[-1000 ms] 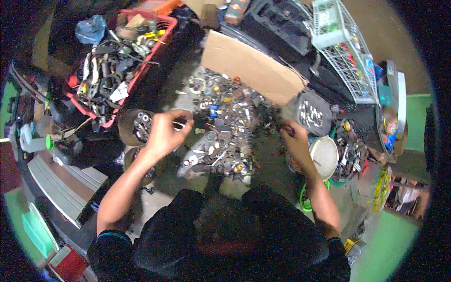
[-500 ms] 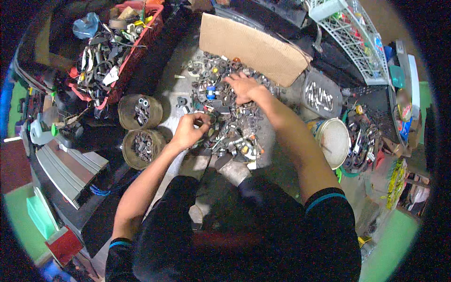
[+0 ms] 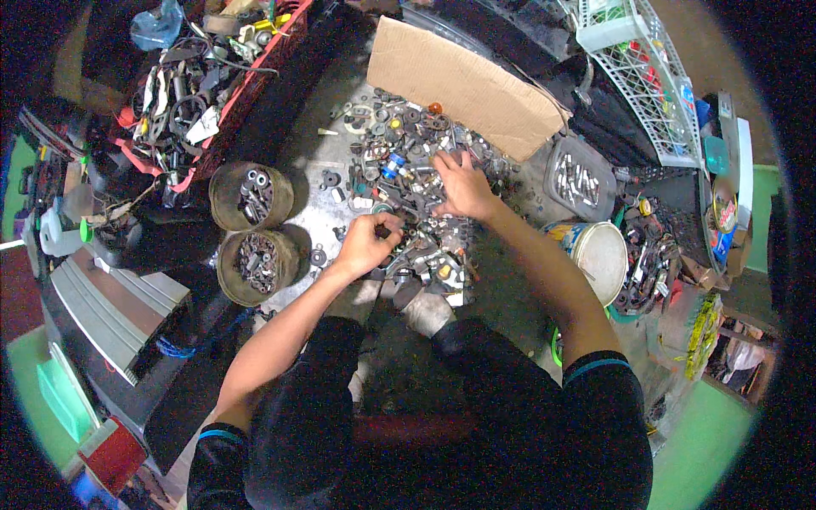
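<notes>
A wide pile of small metal and plastic parts covers the floor in front of me. My right hand rests on the right side of this heap with its fingers spread among the pieces. At the near left edge of the pile is my left hand, its fingers curled together; whatever is between them is hidden. Beyond and between the hands lies a small blue cylindrical part, tilted. A small orange piece sits at the far side, beside the cardboard.
Two round tins with metal parts stand at left, below a red crate of mixed parts. A cardboard sheet borders the far side. To the right are a grey tub of silvery pieces and a white-lidded bucket.
My right hand has come nearer and to the right over the pile. My left hand has shifted slightly right, fingers still curled. The blue part now lies at a different tilt.
</notes>
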Demonstrator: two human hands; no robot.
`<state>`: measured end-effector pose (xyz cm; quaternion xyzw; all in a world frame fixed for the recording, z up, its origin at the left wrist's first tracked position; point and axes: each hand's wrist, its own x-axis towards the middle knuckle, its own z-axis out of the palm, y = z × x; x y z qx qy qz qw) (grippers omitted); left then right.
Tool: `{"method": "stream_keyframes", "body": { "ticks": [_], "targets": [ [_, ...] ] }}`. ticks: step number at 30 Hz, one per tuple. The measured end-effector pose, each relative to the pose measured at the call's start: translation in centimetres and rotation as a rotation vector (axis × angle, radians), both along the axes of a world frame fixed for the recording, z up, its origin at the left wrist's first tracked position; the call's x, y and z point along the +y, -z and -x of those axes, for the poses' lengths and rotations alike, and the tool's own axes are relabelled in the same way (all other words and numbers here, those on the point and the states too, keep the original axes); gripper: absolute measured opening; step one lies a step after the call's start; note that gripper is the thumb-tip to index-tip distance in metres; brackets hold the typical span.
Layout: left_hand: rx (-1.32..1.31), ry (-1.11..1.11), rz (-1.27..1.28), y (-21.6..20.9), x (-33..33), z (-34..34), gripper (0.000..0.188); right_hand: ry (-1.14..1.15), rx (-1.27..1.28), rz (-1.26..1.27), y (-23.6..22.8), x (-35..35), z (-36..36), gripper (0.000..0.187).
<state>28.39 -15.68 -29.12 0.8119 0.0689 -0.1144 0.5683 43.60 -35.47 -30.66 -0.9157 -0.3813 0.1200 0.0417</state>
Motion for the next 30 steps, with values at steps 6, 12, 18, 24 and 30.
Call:
{"method": "stream_keyframes", "body": {
  "ticks": [6, 12, 18, 24, 30],
  "targets": [
    [0.088, 0.023, 0.006, -0.9, -1.0, 0.6, 0.017, 0.091, 0.078, 0.044, -1.1, 1.2, -0.6, 0.11],
    [0.086, -0.03, -0.006, -0.4, -0.6, 0.8, 0.018, 0.193, 0.085, 0.01, -0.7, 1.1, -2.8, 0.109],
    [0.074, -0.034, 0.052, -0.5, -0.6, 1.0, 0.014, 0.182, 0.117, 0.151, -0.5, 2.5, -1.9, 0.098],
    [0.104, -0.04, 0.047, -1.4, -0.2, 0.7, 0.015, 0.206, 0.132, 0.216, -1.0, 2.2, -1.4, 0.095],
    [0.073, -0.065, 0.074, -0.5, 0.2, 1.1, 0.015, 0.194, 0.154, 0.199, -0.7, 1.6, -2.6, 0.093]
  ]
}}
